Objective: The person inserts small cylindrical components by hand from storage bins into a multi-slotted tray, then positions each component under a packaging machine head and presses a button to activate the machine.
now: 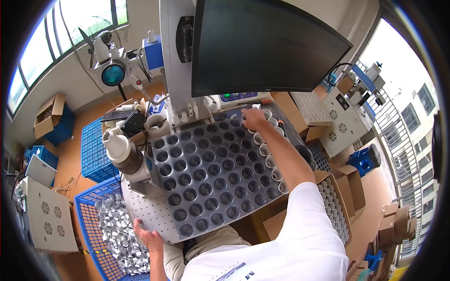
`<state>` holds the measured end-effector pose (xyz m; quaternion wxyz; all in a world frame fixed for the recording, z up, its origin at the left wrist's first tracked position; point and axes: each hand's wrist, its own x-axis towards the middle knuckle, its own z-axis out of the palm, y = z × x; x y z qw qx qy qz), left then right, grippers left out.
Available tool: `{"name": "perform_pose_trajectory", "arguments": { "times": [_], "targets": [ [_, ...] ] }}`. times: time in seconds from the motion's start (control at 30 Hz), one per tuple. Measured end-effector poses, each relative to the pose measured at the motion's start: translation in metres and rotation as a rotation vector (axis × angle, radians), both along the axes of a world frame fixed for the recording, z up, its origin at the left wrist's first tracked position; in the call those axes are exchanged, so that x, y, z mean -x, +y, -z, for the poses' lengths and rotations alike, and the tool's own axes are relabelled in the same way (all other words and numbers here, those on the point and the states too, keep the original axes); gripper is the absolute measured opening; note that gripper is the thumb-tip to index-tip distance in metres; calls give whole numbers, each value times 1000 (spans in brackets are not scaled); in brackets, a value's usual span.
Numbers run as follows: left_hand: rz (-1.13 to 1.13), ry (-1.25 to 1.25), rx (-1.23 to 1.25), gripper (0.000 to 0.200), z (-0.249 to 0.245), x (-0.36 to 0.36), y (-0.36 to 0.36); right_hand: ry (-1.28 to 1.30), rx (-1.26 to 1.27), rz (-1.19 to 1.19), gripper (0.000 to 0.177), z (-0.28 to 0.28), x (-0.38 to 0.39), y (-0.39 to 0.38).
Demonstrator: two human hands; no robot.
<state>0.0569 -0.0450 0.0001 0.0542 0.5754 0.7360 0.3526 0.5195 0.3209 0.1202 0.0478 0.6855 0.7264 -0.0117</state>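
Observation:
A dark grey tray (pixel 213 169) with rows of round pockets lies on the bench before me. My right hand (pixel 253 119) reaches to its far right corner, fingers bent down and together; what they hold, if anything, is hidden. Beside that hand are white ring-shaped parts (pixel 265 150), standing in a column along the tray's right side. My left hand (pixel 150 239) is at the near left edge of the perforated metal plate (pixel 149 206), index finger stretched out, nothing visible in it. A blue basket (pixel 86 210) of loose white and grey parts (pixel 123 239) stands just left of it.
A large monitor (pixel 267 47) on a column overhangs the tray's far side. A machine head (pixel 124 154) stands at the tray's left. On the right, a cardboard box (pixel 349 187) adjoins stacked white parts (pixel 333 208). A blue crate (pixel 96 150) is at far left.

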Motion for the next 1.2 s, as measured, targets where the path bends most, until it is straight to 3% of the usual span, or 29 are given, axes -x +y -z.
{"name": "perform_pose_trajectory", "arguments": {
  "times": [0.07, 0.1, 0.2, 0.27, 0.4, 0.5, 0.6, 1.2],
  "targets": [
    [4, 7, 2, 45, -2, 0, 0, -80, -16, -7, 53, -15, 12, -3],
    [-4, 12, 9, 44, -3, -1, 0, -62, -141, -19, 55, -24, 20, -11],
    [-13, 48, 24, 42, -2, -1, -1, 501, -372, -149, 56, -18, 48, -23],
    [-19, 41, 24, 44, -3, -3, 0, 836, -247, -62, 45, -32, 89, -54],
    [7, 84, 37, 54, 4, 3, -2, 1131, -246, -62, 39, 11, 139, -83],
    [-5, 68, 11, 56, 2, 0, -4, 1052, -501, -117, 36, 58, 154, -86],
    [-17, 60, 10, 57, 1, -1, -4, 1085, -540, -125, 34, 60, 155, -89],
    [36, 75, 15, 41, -9, -1, -4, 1160, -482, -92, 34, 56, 155, -89]
  ]
}}
